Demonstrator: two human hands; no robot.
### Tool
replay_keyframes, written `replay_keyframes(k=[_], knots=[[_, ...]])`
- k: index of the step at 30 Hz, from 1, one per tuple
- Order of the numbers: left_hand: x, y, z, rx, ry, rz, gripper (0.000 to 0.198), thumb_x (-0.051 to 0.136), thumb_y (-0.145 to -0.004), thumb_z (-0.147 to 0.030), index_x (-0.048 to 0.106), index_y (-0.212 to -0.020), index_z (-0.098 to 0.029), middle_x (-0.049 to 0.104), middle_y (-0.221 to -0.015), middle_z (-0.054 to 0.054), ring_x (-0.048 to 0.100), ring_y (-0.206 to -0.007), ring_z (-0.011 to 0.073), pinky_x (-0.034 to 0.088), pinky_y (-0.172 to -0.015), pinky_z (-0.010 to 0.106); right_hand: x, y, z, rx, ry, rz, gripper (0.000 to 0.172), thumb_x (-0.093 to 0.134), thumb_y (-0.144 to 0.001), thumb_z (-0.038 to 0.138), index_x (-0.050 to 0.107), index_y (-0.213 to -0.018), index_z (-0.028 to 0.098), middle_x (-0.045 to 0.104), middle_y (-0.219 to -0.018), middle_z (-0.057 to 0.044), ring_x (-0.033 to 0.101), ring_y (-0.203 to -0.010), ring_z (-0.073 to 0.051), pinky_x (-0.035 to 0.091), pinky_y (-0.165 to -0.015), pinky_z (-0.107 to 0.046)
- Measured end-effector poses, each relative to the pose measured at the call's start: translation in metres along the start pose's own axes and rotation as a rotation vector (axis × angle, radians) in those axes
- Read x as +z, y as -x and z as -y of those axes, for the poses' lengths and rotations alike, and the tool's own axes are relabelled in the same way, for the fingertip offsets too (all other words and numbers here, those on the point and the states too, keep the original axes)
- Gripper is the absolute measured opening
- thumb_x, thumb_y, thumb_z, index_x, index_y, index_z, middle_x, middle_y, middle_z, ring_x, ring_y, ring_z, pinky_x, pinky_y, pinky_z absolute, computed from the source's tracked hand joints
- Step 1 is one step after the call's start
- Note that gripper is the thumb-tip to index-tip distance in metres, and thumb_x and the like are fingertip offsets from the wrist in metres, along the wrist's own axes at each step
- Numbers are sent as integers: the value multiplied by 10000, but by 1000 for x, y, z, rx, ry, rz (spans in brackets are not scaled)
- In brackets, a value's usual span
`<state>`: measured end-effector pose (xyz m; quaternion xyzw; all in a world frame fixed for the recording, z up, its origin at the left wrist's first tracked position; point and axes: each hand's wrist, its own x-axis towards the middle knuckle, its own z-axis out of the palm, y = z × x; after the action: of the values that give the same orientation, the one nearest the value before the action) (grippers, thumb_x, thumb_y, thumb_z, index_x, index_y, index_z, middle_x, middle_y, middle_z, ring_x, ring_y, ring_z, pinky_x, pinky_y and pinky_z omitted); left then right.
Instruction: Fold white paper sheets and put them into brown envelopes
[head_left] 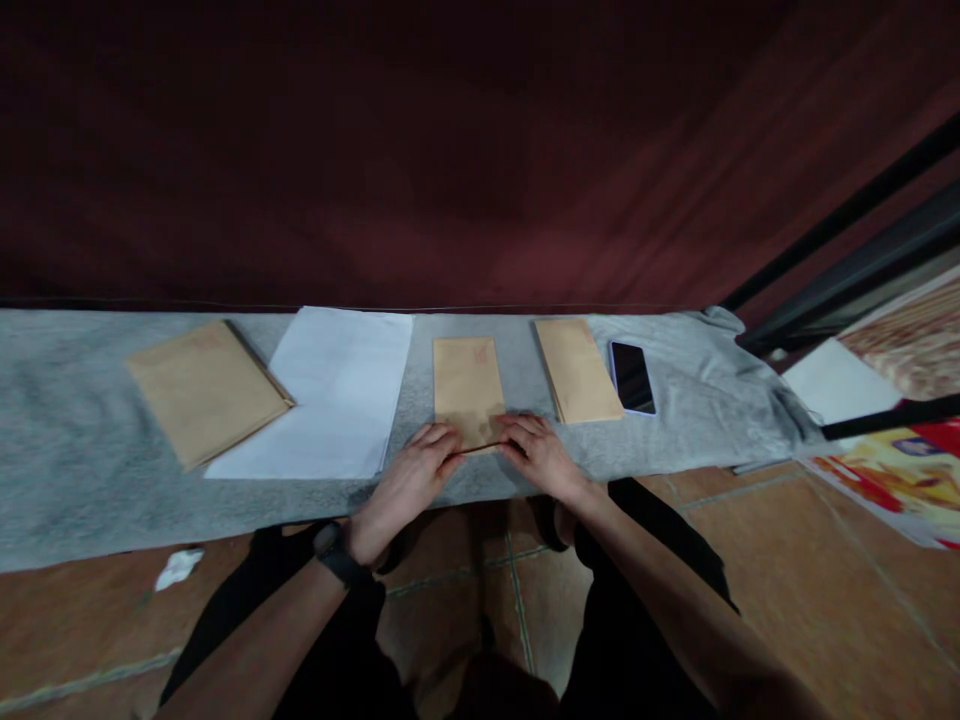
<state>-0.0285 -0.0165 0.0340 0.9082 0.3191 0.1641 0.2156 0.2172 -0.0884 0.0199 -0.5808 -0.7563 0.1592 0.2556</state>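
Note:
A narrow brown envelope (466,385) lies in the middle of the grey cloth-covered table (75,480). My left hand (411,482) and my right hand (541,455) both rest on its near end, fingers curled and pressing down on the flap edge. A black watch is on my left wrist. To the right lies a second narrow brown envelope (576,368). To the left sit a stack of white paper sheets (330,395) and a larger brown envelope (206,390).
A dark phone (631,377) lies screen-up right of the envelopes. A dark red curtain (420,150) hangs behind the table. Tiled floor below holds a crumpled white scrap (178,568). Black rails and colourful printed sheets (900,470) stand at the right.

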Motion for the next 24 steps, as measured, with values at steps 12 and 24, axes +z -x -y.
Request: replay_keyframes(k=[12, 24], knots=[[-3, 0, -2, -95, -84, -13, 144, 530, -984, -235, 601, -867, -187, 601, -952, 67, 552, -961, 248, 521, -899, 420, 1, -3, 9, 30, 44, 16, 163, 512, -1000, 244, 656, -1070, 215, 634, -1360, -118, 572, -1274, -276, 438, -1051, -496], [5, -3, -6, -222, -96, -82, 84, 589, -936, -223, 556, -860, -206, 568, -945, 60, 552, -937, 252, 503, -867, 398, 10, 0, 15, 38, 114, -107, 203, 494, -997, 180, 656, -1119, 192, 673, -1283, -118, 587, -1269, -250, 436, -1093, -476]])
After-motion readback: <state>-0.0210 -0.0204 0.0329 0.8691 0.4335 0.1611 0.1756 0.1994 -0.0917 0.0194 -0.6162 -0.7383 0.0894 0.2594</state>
